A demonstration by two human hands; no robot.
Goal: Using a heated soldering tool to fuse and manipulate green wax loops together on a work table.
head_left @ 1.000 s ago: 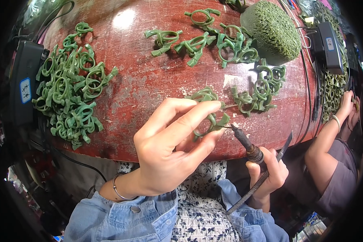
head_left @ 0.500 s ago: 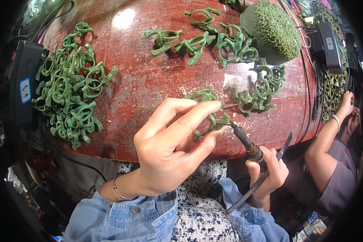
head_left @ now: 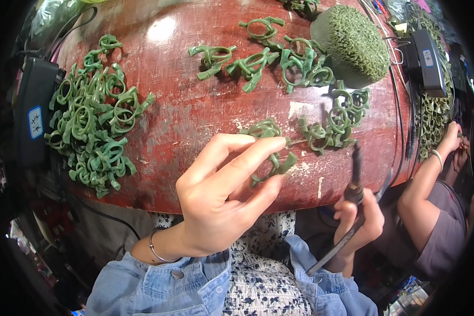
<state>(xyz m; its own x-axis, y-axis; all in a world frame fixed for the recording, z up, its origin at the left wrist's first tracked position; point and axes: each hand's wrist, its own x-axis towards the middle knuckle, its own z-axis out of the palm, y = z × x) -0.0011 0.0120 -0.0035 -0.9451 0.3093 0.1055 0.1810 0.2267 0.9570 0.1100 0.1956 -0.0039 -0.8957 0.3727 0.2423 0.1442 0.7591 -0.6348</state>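
Observation:
My left hand point(head_left: 216, 195) pinches a green wax ring point(head_left: 284, 164) between thumb and fingers, just above the front of the table. Part of the ring is hidden behind the fingers. My right hand point(head_left: 361, 224) grips a soldering-iron-like pen point(head_left: 356, 176) with a dark tip, pointing away from me and clear of the ring. Lying across the same hand is a long thin metal tool point(head_left: 334, 250), perhaps a file. Another green ring piece point(head_left: 263, 128) rests on the table just past my left fingertips.
On the red worn table point(head_left: 168, 131), a heap of green rings point(head_left: 97, 116) lies left, with smaller clusters point(head_left: 342, 116) to the right. A round green block point(head_left: 350, 45) stands at the back. Black boxes point(head_left: 34, 110) with cables flank the table. Another person's arm point(head_left: 424, 189) is at right.
The iron's tip has moved away from the ring to the right and turned more upright, blurred by motion. My left hand still holds the ring in nearly the same place.

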